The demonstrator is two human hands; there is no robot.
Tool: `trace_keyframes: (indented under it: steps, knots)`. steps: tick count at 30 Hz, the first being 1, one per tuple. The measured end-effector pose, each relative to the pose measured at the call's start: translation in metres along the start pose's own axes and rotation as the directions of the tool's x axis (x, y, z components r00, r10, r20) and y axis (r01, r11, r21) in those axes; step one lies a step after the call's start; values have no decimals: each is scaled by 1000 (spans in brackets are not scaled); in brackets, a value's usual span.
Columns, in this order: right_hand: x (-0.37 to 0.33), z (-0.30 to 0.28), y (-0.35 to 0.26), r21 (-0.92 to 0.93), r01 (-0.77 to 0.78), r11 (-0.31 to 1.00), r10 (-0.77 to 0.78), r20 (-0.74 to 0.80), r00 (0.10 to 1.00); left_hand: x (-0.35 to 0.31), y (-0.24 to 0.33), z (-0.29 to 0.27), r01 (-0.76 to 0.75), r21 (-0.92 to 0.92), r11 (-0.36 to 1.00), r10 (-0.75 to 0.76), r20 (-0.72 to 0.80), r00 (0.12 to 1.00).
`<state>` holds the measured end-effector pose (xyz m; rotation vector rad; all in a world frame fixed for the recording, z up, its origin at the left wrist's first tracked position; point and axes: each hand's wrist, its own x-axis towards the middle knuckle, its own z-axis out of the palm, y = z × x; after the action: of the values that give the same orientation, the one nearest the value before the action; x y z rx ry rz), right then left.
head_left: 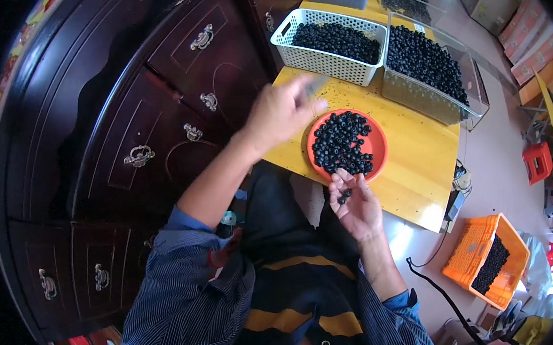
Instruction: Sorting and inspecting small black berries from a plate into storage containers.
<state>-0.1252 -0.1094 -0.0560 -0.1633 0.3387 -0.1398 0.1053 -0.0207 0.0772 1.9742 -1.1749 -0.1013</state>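
A round orange-red plate [380, 145] holds many small, round, black bead-like pieces [341, 136], with part of its bottom bare at the right. My right hand [358, 208] is turned palm up at the plate's near rim, its fingers curled around a few black beads [344, 197]. Left of the plate and above the table, my left hand [282, 112] has its thumb and fingers closed on a small greyish thing [315, 85], too blurred to name.
On the yellow wooden table [412, 185] stand a white perforated basket [332, 71] and a clear bin [412, 96], both full of black beads. A dark drawer cabinet [157, 117] rises at the left. An orange crate [516, 252] with black pieces and a black cable [442, 294] lie at the right.
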Motion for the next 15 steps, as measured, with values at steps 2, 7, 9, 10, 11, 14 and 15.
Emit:
trace_keyframes:
  steps: [2, 7, 9, 10, 11, 14, 15]
  knots:
    - [-1, 6, 1, -39, 29, 999, -31, -56, 998, -32, 5, 18, 24, 9, 1000, -26, 222, 975]
    - [5, 5, 7, -69, 18, 997, -15, 42, 999, -105, 14, 71, -29, 54, 998, 7, 371, 929]
    - [7, 1, 10, -65, -2, 998, 7, 80, 997, -119, 17, 79, -32, 172, 985, -38, 391, 920]
    - [8, 0, 12, -68, -11, 998, 16, 68, 998, -124, 13, 84, -40, 149, 988, -14, 344, 939]
    - [8, 0, 14, -71, -20, 997, 24, 57, 998, -126, 8, 87, -37, 149, 988, -17, 343, 939]
    - [6, 3, 20, -74, -29, 997, 32, 50, 998, -132, 4, 89, -50, 140, 989, 6, 296, 955]
    - [6, 4, 21, -92, -20, 996, 24, 48, 999, -133, 5, 88, -44, 126, 991, 6, 284, 959]
